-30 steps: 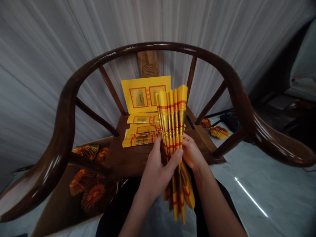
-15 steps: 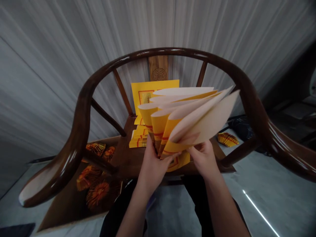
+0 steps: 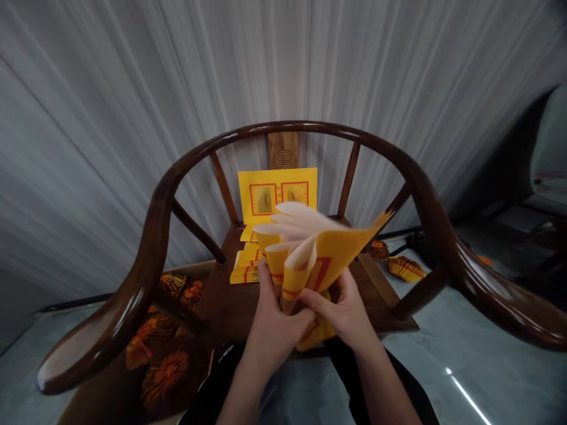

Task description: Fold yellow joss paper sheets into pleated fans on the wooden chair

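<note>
A bundle of looped yellow paper sheets (image 3: pixel 339 251) with white undersides and red print is held over the chair seat. My left hand (image 3: pixel 277 319) grips its lower left side, fingers partly hidden behind the paper. My right hand (image 3: pixel 341 307) pinches the lower right side, its thumb lying on the front near my left thumb. Behind the bundle, a yellow printed sheet (image 3: pixel 278 177) stands against the chair back. A stack of folded yellow papers (image 3: pixel 244 270) lies on the seat, left of the bundle.
The dark wooden chair's curved rail (image 3: pixel 155 236) surrounds the work on both sides. At the lower left, a cardboard box (image 3: pixel 100 378) holds several red and gold paper pieces (image 3: pixel 166 372). A gold folded paper (image 3: pixel 405 269) lies on the floor at right. Grey curtains (image 3: pixel 283 59) hang behind.
The bundle's right-hand sheets have folded inward, showing a yellow face instead of white. My right hand has moved closer to my left. The chair sits lower in view.
</note>
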The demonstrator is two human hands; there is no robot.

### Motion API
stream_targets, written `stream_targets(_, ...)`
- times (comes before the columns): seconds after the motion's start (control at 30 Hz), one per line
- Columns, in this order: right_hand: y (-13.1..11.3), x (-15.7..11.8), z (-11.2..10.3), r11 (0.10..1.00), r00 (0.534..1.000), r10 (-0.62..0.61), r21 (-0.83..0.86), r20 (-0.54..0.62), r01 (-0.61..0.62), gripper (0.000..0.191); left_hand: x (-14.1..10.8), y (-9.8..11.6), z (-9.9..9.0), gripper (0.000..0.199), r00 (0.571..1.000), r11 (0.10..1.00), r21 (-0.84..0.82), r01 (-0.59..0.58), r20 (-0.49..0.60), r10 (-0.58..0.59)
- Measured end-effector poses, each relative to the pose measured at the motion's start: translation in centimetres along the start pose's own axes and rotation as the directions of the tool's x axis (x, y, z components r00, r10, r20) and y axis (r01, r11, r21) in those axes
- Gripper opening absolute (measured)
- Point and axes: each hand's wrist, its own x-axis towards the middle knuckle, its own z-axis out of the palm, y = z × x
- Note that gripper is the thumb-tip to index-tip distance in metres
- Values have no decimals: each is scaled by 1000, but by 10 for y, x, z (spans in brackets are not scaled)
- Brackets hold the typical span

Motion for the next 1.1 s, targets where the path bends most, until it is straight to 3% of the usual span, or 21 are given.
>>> stream_targets(0.17,8,7,-6,996,996,-87,-15,29,88,69,-2,7,5,61,994,997,-67,23,-101,-30)
stream_targets(0.27,13,10,-9,998,997,-69,-3,-18,69,50,3,-1,7,50,987,997,-73,16,-155,-27)
stream_targets(0.33,14,11,-6,996,994,-67,46,-89,72,35,8,-11,5,50,990,998,-48,26,-135,-33)
stream_targets(0.43,11,11,2,975,973,-64,192,-222,108,29,13,-21,-9,51,996,992,95,86,-45,-82)
stream_targets(0.53,11,13,4,933,958,-21,338,-285,121,32,12,-17,-36,39,995,959,265,102,-32,-96)
stream_targets(0.67,18,19,-16,935,960,65,351,-273,37,41,8,-2,-70,29,996,829,553,80,-72,-48)
stream_targets(0.77,26,23,-42,960,950,62,278,-307,27,53,6,-1,-80,23,998,681,731,36,3,-56)
stream_targets(0.9,34,23,-65,968,925,70,250,-372,28,59,7,-8,-78,19,991,553,833,-18,86,-99)
stream_targets(1.0,44,22,-64,939,915,217,329,-341,-100,57,7,-8,-72,23,986,502,865,-5,87,-141)
stream_targets(1.1,57,20,-57,890,874,363,397,-322,-224,54,8,-5,-64,25,979,481,877,4,94,-180)
